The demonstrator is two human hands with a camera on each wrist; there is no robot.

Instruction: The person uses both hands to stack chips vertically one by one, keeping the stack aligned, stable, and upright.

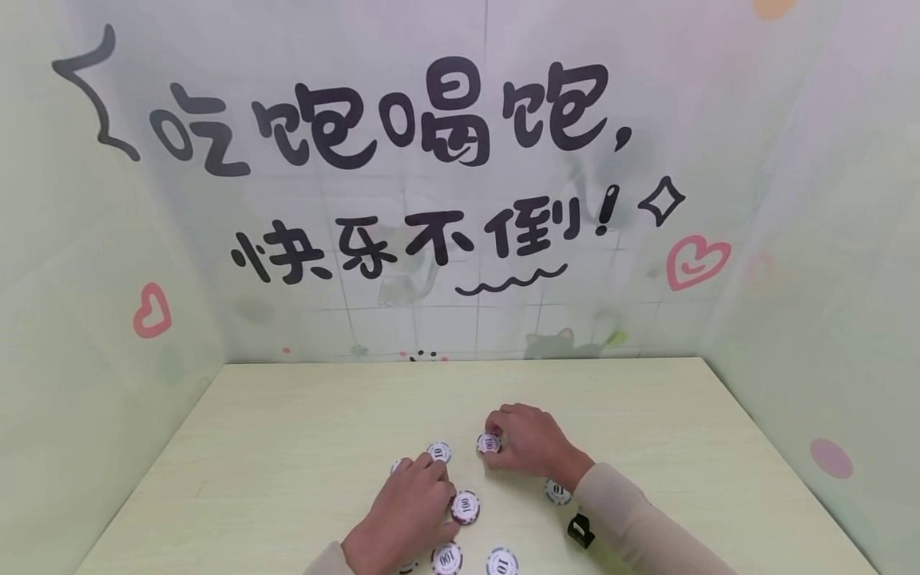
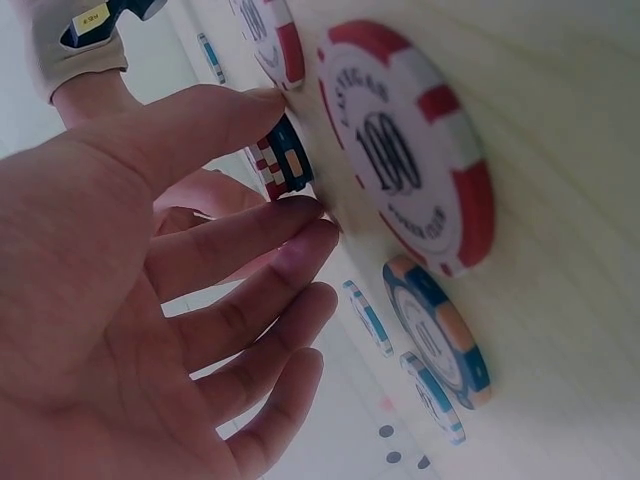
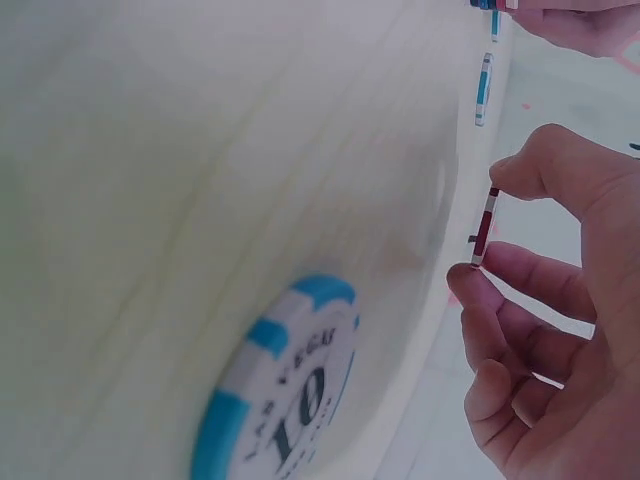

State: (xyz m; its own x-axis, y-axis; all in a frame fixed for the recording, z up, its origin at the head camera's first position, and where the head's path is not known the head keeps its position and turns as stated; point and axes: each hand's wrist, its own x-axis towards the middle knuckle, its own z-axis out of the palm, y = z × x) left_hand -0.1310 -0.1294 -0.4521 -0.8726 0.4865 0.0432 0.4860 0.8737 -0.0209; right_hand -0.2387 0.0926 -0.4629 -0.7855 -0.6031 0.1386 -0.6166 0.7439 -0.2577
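Note:
My right hand [image 1: 528, 441] pinches a red-and-white poker chip [image 1: 489, 443] marked 100 by its edge. The right wrist view shows that chip [image 3: 485, 228] edge-on between thumb and fingertips. My left hand [image 1: 406, 511] curves round the left side of a short stack of poker chips [image 1: 465, 507], its top one marked 100. In the left wrist view the stack [image 2: 285, 160] has red and dark blue chips, between thumb and index fingertip. The thumb hides part of it. A blue-and-white chip [image 1: 438, 453] marked 10 lies just beyond the left fingers.
More chips lie flat: a 100 chip [image 1: 447, 557] and a 10 chip [image 1: 501, 561] at the near side, and another 10 chip [image 1: 557, 489] beside the right forearm. A black device [image 1: 580, 529] sits at the right wrist. Walls surround the pale table [image 1: 323, 415].

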